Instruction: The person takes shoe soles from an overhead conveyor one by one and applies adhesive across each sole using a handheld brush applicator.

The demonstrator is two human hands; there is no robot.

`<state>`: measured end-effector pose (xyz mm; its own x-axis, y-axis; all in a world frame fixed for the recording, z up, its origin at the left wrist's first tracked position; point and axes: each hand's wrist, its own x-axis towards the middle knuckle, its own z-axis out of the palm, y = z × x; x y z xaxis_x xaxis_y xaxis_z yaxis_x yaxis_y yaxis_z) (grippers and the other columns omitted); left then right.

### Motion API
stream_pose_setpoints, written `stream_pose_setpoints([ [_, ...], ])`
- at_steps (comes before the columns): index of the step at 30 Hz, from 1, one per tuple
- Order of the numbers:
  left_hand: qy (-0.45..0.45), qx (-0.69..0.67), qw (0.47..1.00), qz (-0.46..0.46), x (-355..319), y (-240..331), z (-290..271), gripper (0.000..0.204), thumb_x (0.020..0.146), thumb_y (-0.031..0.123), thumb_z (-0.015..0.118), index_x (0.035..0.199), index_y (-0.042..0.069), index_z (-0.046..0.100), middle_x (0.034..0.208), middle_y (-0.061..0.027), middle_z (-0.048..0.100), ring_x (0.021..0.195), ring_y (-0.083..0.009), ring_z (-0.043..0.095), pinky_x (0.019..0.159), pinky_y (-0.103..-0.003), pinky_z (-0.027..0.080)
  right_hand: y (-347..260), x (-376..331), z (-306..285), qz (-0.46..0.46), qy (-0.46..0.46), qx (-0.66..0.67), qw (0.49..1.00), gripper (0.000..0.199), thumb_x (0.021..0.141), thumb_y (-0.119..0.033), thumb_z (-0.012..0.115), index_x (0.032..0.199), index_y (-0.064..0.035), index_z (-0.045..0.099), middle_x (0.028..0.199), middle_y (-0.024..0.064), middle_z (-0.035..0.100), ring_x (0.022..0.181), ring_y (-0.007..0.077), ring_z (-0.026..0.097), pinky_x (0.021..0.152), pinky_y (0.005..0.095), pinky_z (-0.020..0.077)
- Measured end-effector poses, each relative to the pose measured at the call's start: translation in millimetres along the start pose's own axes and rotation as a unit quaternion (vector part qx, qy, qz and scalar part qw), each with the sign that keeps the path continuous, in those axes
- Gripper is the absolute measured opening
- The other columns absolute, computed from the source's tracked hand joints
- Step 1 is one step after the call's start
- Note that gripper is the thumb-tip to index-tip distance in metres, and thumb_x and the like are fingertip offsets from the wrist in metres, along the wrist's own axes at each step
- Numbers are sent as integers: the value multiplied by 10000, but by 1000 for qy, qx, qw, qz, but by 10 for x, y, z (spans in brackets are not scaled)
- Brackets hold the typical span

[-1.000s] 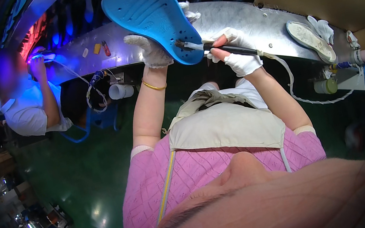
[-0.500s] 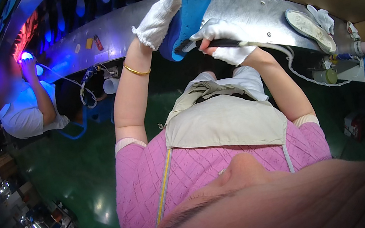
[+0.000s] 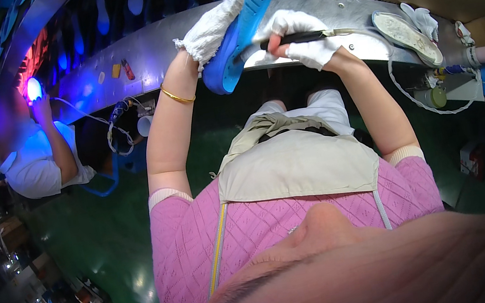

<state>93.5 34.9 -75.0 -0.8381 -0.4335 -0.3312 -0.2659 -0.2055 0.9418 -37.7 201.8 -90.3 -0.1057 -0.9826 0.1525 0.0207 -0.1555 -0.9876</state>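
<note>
The long metal workbench (image 3: 321,8) curves across the top of the frame, and the blue shoe sole (image 3: 245,18) is held tilted above its edge at upper centre. The gloved left hand (image 3: 209,29) cups the sole's back, fingers pressed together. The gloved right hand (image 3: 300,37) wraps a dark corded tool (image 3: 291,40), tip at the sole's lower face. The one-handed hold could probably let the tilted sole slip; the cord might snag.

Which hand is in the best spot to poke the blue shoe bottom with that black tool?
Probably the right hand. It already grips the black tool, whose tip sits by the blue sole. The left hand is busy holding the sole up over the metal bench.
</note>
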Motion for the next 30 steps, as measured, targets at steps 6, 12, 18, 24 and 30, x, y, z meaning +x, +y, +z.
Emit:
stream_pose_setpoints([
  [6, 32, -4, 999, 18, -16, -41, -128, 637, 838, 559, 558, 1175, 18, 544, 1023, -114, 610, 881, -146, 591, 775, -272, 512, -35, 6, -97, -27, -50, -204, 977, 129, 683, 17, 640, 783, -47, 589, 792, 57, 571, 773, 160, 571, 694, 267, 466],
  [12, -99, -305, 897, 304, -295, 163, -265, 884, 827, 691, 382, 1420, 53, 228, 1388, -156, 368, 1264, -258, 398, 1052, -378, 363, -183, -99, -174, -50, 78, -16, 996, 152, 741, -43, 702, 836, -31, 585, 839, 79, 623, 767, 137, 621, 716, 255, 510],
  [18, -168, -432, 884, 58, -109, -561, -185, 708, 844, 597, 485, 1267, 30, 441, 1138, -185, 565, 986, -311, 588, 874, -457, 501, 152, -175, -4, -24, 179, -4, 984, 207, 737, -36, 738, 881, -49, 590, 832, 52, 627, 738, 105, 604, 676, 230, 499],
  [24, -76, -427, 897, 92, -294, -703, 528, 714, 835, 624, 454, 1297, 81, 411, 1132, -141, 573, 976, -304, 608, 851, -437, 526, 184, -82, 21, -102, 258, -18, 961, 185, 773, -18, 697, 889, -26, 552, 809, 65, 618, 715, 108, 604, 642, 231, 503],
  [30, -44, -452, 885, 101, -257, -798, 521, 779, 853, 647, 405, 1363, 64, 323, 1299, -145, 454, 1163, -293, 468, 1008, -433, 397, 37, -205, 361, -163, 108, -46, 980, 246, 788, 53, 621, 983, -48, 509, 801, 43, 567, 694, 110, 600, 639, 235, 498],
])
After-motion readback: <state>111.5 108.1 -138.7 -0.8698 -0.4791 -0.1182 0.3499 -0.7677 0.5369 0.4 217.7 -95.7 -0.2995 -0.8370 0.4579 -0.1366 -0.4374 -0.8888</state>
